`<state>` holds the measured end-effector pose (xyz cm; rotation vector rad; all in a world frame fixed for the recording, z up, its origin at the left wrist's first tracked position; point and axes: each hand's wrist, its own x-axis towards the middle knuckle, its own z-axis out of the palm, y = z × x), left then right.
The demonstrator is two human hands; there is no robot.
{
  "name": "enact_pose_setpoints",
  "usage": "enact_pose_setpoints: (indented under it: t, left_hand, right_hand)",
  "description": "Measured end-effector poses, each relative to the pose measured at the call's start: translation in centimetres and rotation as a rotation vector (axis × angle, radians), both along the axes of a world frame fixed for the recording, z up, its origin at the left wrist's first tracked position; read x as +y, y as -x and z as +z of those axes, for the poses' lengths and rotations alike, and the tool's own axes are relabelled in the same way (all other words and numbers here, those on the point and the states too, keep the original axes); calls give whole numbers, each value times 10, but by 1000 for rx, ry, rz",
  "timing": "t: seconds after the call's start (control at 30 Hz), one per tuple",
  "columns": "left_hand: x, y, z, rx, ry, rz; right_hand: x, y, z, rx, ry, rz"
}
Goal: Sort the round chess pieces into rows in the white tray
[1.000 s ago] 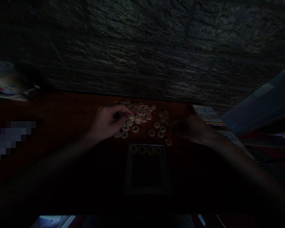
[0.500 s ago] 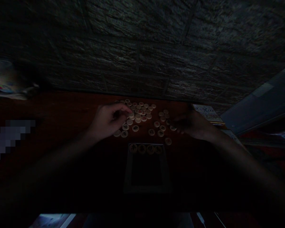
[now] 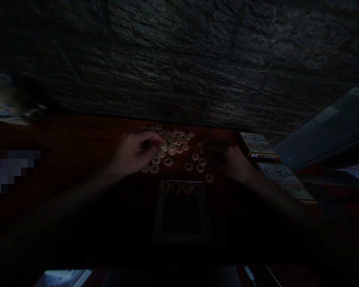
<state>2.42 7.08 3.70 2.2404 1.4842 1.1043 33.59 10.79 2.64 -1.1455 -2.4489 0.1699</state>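
Thumb and forefinger of my left hand (image 3: 133,153) are closed on a pale round Chinese chess piece (image 3: 164,146) at the left side of a loose heap. My right hand (image 3: 231,159) reaches in from the right. Its fingers, deep in shadow, look stretched out over a few pieces (image 3: 200,144) beside the heap. Between the hands lie pieces with black characters (image 3: 168,161) and some with red ones (image 3: 195,156). Nearer to me is a shallow open box (image 3: 157,229), with a row of pieces (image 3: 176,187) along its far end.
Two printed boxes (image 3: 283,179) lie at the right of the reddish wooden table (image 3: 86,139). A stone-block wall (image 3: 173,71) rises behind it. A light container (image 3: 2,99) stands at the far left. The scene is very dark.
My right hand has moved left and slightly away from me, over the small group of pieces. My left hand has stayed at the heap. The view has shifted slightly, showing more of the printed boxes.
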Motion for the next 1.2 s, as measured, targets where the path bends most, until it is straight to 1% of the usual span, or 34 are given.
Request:
enact_pose_setpoints:
  t: [0.07, 0.13, 0.37, 0.5, 0.63, 0.8, 0.93, 1.1, 1.2]
  left_hand:
    - [0, 0, 0, 2, 4, 4]
    - [0, 0, 0, 9, 4, 12]
    - [0, 0, 0, -3, -5, -3]
    - [1, 0, 0, -13, 6, -7]
    - [1, 1, -2, -19, 20, -5]
    - [2, 1, -3, -28, 6, -15]
    - [1, 2, -4, -18, -1, -21]
    - [2, 1, -5, -8, 10, -27]
    - [2, -1, -5, -14, 5, -24]
  right_hand:
    - [1, 5, -5, -38, -48, 41]
    - [3, 8, -7, -87, -83, 40]
    - [-2, 11, -1, -201, -110, 39]
    - [-3, 12, -2, -287, -130, 24]
    - [-1, 13, -6, -233, -128, -2]
    - [-1, 12, -12, -170, -90, 1]
    - [0, 10, -10, -142, -104, -58]
    - [5, 12, -8, -34, -106, -104]
    - [9, 20, -10, -73, -106, -90]
